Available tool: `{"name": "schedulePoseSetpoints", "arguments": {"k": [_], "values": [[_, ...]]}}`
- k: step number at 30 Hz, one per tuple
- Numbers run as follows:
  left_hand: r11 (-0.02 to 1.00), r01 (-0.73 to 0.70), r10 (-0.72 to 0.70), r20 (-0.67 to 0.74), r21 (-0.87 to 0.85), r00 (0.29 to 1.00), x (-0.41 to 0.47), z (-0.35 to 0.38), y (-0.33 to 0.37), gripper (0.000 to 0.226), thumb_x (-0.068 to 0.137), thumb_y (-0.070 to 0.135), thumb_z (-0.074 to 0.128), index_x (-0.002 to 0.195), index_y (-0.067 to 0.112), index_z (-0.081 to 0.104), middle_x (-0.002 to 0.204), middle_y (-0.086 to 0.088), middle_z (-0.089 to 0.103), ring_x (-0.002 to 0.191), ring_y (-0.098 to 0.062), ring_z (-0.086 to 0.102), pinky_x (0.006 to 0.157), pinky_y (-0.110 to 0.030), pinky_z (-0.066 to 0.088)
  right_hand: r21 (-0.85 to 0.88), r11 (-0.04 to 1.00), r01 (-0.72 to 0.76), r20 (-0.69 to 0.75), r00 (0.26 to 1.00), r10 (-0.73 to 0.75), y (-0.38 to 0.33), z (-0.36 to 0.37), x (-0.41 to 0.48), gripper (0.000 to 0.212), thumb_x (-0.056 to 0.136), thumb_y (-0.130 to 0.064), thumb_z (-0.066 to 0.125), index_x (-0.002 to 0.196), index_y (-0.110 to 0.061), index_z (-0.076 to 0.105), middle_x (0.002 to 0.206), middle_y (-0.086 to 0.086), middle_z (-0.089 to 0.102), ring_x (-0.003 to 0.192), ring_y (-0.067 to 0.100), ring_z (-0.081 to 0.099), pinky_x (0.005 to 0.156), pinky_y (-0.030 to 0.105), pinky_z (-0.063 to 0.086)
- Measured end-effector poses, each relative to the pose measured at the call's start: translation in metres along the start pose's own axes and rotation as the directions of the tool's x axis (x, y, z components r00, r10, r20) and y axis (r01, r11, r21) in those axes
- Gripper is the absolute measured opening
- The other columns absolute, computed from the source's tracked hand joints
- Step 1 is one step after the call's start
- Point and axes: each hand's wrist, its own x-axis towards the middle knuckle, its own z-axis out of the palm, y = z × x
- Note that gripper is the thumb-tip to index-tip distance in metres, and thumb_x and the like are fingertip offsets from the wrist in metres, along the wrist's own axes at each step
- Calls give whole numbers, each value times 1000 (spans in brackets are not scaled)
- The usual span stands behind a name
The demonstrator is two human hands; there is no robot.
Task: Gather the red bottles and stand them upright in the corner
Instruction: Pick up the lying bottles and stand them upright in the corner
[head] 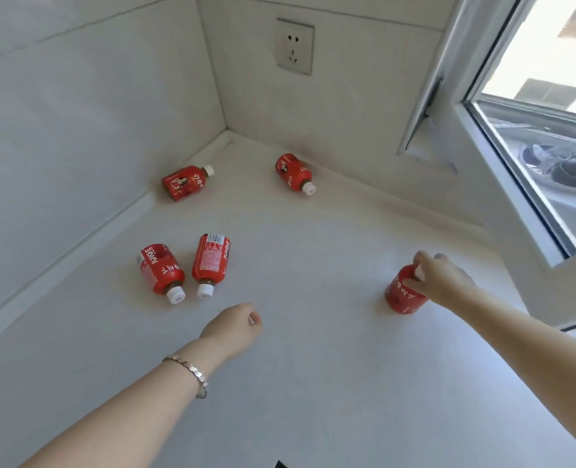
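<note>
Gripping: right hand (440,280) clamped on top of red bottle (404,293), on white surface (313,383). Left hand (232,327) loosely curled, holding nothing. Four other bottles lying flat beyond left hand, incl. nearest pair (185,268).

Two of the red bottles lying on the white counter carry the word "JUICE" in white capitals: the bottle nearest the left wall (161,270) shows it along its side near the base, and the bottle just beside it (211,260) shows it along its right edge, next to a white barcode patch (the digits are too small to read). White characters run along the labels of the bottle under the right hand (404,294), the far left bottle (187,182) and the far right bottle (294,172), but none of them can be made out.
</note>
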Motion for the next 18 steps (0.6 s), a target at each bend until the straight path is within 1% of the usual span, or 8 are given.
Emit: {"name": "schedulePoseSetpoints", "arguments": {"k": [2,5,8,10,12,14,16,18], "values": [[1000,21,-21,-10,-12,1000,8,0,-3,19,91,21,46,97,14,62,108,-3,66,100,-25,63,84,-33,51,23,999,30,-17,999,-29,-2,1,5,36,88,-35,56,117,-14,53,117,12,57,91,30,56,71,30,42],[998,68,-68,-45,-3,997,16,0,-10,21,91,20,45,99,12,63,111,-4,67,101,-26,63,85,-35,51,-34,989,146,6,989,-146,-15,7,6,34,88,-38,56,113,-15,56,115,7,60,96,28,58,69,27,41],[987,160,-156,-108,26,982,26,-2,-18,16,92,22,43,93,16,58,111,-5,67,100,-27,63,76,-30,47,-41,971,234,29,972,-233,-41,11,6,34,87,-43,56,110,-20,57,108,1,60,88,21,55,68,26,41],[968,252,-243,-190,24,951,32,-6,-21,20,92,27,44,105,16,56,115,-6,65,102,-28,63,75,-29,43,-21,961,276,46,960,-275,-62,14,9,33,85,-46,57,107,-22,57,99,-2,58,84,19,51,67,27,42],[943,326,-328,-310,-60,892,39,-10,-27,35,91,28,49,123,13,46,120,-8,60,105,-32,61,76,-32,43,30,949,312,52,948,-314,-84,21,12,31,83,-46,58,103,-22,58,96,-2,61,82,20,54,67,28,46],[919,361,-394,-390,-159,832,50,-14,-34,46,90,27,54,130,8,38,123,-12,55,104,-36,60,72,-34,41,50,939,340,56,938,-343,-103,27,15,31,84,-47,57,103,-23,57,91,-3,59,81,21,54,62,27,43],[901,376,-431,-360,-215,827,63,-12,-40,50,89,28,56,130,7,37,121,-14,57,103,-36,62,74,-36,45,62,929,365,60,928,-369,-119,32,18,32,84,-48,56,104,-23,57,89,-4,55,80,21,53,57,26,37],[888,350,-439,-325,-297,838,75,-10,-43,48,90,30,57,129,8,39,114,-12,59,104,-36,62,82,-39,49,100,920,380,67,920,-387,-129,37,21,34,85,-48,56,105,-22,56,90,-4,55,80,21,54,60,26,38]]}}
